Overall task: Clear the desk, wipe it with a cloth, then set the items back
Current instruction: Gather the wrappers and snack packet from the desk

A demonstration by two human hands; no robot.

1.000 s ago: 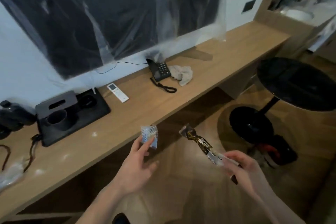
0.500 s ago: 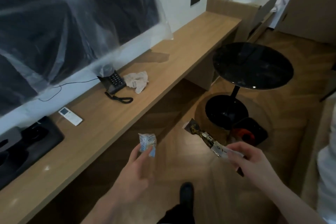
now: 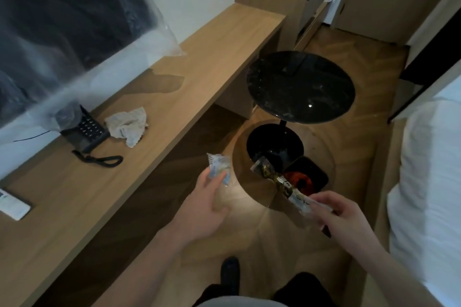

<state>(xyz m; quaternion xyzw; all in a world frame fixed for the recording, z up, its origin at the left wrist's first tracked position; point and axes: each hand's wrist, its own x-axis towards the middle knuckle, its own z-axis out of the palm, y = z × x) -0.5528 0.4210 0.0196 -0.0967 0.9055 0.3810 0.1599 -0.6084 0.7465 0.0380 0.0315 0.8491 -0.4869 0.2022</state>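
No brand or wording could be read on either packet; the print was too blurred. The left hand (image 3: 209, 203) pinched a small pale blue-and-white packet (image 3: 219, 169) between thumb and fingers (image 3: 217, 180), holding it above the floor just off the front edge of the wooden surface (image 3: 139, 157). The right hand (image 3: 341, 217) gripped one end of a long, twisted dark wrapper with gold patterning and a white label (image 3: 279, 180), its far end pointing toward a dark bin (image 3: 308, 177) with something red inside, beside the round black table (image 3: 300, 87). On the surface lay a crumpled off-white cloth (image 3: 127, 125), touching a black telephone (image 3: 86, 129) with a coiled cord, and a white remote (image 3: 12, 204) near the left edge of view.
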